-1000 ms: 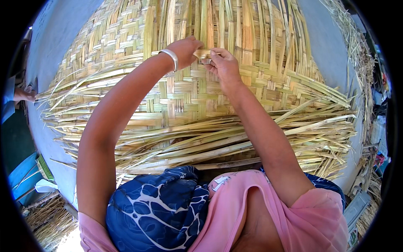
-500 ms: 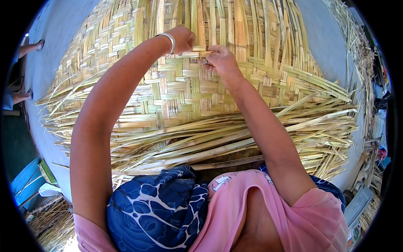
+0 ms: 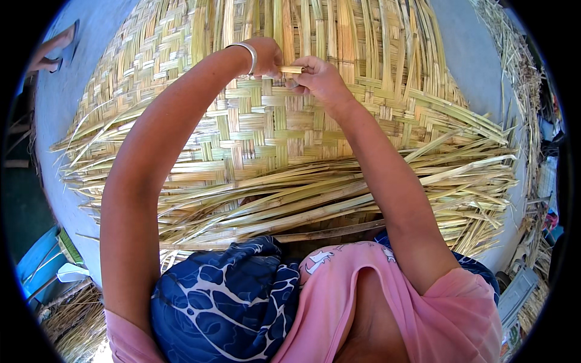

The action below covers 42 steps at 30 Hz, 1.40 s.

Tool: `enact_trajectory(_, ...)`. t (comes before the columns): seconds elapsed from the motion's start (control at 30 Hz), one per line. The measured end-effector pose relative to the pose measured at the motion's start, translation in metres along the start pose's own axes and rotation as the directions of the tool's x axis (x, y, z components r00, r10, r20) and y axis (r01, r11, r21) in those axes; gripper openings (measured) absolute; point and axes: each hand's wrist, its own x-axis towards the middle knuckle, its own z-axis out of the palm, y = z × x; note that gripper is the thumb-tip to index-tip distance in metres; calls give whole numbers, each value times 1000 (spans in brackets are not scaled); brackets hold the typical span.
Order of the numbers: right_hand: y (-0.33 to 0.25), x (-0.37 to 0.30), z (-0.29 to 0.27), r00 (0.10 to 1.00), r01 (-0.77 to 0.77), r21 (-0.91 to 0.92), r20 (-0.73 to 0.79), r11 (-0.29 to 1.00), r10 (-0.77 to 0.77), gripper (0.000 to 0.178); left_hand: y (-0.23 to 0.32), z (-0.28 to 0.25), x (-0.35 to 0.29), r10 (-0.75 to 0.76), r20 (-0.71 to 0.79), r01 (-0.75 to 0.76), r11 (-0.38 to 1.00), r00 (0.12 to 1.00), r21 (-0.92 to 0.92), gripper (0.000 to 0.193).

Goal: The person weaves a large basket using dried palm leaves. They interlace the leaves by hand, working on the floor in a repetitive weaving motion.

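Yellow-green and straw-coloured, the woven mat (image 3: 254,124) is lying on the grey-blue floor (image 3: 478,60), loose strips (image 3: 302,187) fanning along its near side. Your left hand (image 3: 265,56) and right hand (image 3: 321,80) are pinching a pale strip (image 3: 291,69).

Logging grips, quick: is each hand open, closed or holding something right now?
Left hand: closed, holding a pale strip.
Right hand: closed, holding the same strip between its fingers.
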Motion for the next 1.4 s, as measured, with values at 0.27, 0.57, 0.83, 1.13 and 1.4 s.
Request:
enact_trajectory(0.27, -30, 31, -34, 990, 135, -231, -1, 963, -139, 34, -7, 16, -7, 99, -251, -68, 990, 963, 126, 23)
enact_trajectory(0.57, -50, 78, -22, 993, -12, -373, -110, 928, -31, 35, -23, 34, -6, -163, -507, 37, 968, 847, -250, 29)
enact_trajectory(0.83, -57, 91, -23, 983, -127, -259, 96, 957, 156, 37, -34, 37, -1, -445, -221, 113, 610, 868, -784, 44)
enact_trajectory(1.13, -57, 73, -18, 988, 17, -145, 158, 989, 6, 55, -36, 30, -3, -292, -106, 122, 664, 951, -737, 23)
enact_trajectory(1.4, -60, 49, -9, 966, -65, -106, 242, 992, 89, 54, -40, 38, 1, -82, -112, 13, 855, 990, -519, 26)
